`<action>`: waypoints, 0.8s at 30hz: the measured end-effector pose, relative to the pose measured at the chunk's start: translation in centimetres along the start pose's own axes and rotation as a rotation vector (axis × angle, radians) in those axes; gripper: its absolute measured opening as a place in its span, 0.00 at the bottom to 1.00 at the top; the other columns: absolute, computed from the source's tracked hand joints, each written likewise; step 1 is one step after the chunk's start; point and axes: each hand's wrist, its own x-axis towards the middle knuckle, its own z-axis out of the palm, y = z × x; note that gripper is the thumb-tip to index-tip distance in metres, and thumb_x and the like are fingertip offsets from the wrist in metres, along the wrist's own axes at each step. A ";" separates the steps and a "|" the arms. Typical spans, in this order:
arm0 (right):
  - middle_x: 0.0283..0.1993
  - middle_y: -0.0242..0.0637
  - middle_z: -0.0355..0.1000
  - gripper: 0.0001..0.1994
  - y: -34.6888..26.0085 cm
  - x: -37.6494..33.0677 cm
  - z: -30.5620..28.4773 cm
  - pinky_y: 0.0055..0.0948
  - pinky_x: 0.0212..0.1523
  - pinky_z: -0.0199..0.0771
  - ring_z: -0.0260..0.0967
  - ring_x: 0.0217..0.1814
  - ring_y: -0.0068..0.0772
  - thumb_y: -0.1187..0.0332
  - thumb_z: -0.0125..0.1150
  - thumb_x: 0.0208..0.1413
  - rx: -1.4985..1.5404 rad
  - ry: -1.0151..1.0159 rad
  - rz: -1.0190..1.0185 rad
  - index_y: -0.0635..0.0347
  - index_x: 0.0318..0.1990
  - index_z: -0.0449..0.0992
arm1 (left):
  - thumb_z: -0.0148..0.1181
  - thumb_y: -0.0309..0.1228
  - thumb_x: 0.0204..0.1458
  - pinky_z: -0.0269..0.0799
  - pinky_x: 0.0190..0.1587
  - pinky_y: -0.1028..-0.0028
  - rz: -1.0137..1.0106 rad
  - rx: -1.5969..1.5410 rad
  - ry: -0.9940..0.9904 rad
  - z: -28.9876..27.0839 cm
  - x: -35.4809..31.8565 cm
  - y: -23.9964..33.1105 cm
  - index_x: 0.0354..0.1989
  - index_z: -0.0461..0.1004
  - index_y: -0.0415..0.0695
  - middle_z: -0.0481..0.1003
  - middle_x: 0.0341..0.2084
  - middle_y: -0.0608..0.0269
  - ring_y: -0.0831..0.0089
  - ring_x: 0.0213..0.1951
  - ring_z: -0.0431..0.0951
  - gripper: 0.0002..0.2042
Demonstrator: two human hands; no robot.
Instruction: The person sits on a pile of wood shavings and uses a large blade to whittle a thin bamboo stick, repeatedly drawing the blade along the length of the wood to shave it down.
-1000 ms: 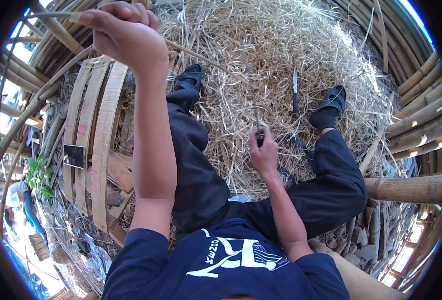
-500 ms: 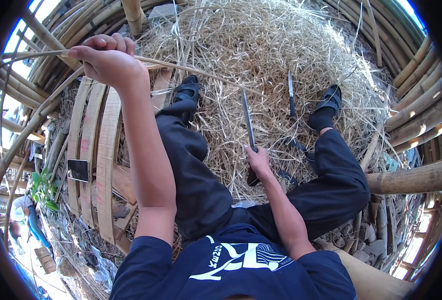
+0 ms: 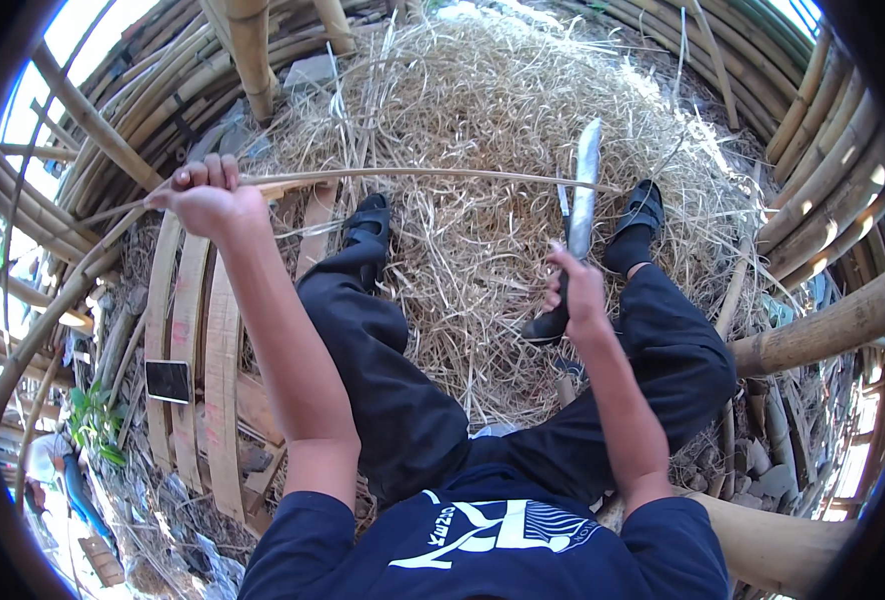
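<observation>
My left hand (image 3: 210, 192) is raised at the left, fingers closed around a long thin bamboo strip (image 3: 413, 173). The strip stretches rightward across the view, bowing slightly, and a shorter length sticks out left of the fist. In my right hand (image 3: 576, 290) is a machete (image 3: 584, 190) with a broad bright blade and a black handle. Its blade points away from me, flat side showing, and crosses the strip near the strip's right end; whether they touch I cannot tell. Partly hidden behind the machete, a smaller knife (image 3: 563, 197) lies on the shavings.
Pale shavings (image 3: 463, 250) cover the ground between my sandalled feet. Wooden slats (image 3: 225, 390) at my left carry a phone (image 3: 169, 381). Bamboo poles (image 3: 823, 325) stand or lie around both sides. Another person (image 3: 58, 465) is at the far lower left.
The machete has swung right and away from me, its blade turning flat side up, now over the strip's end. My left hand has lowered slightly, and the strip lies more level.
</observation>
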 end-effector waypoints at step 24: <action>0.27 0.30 0.65 0.15 -18.3 1.1 3.6 0.14 0.17 0.61 0.56 0.17 0.09 0.61 0.64 0.55 0.101 -0.388 -0.232 0.63 0.34 0.67 | 0.32 0.50 0.66 0.51 0.19 0.78 0.052 -0.250 0.069 -9.5 -7.4 8.0 0.20 0.60 0.48 0.52 0.12 0.72 0.79 0.16 0.49 0.25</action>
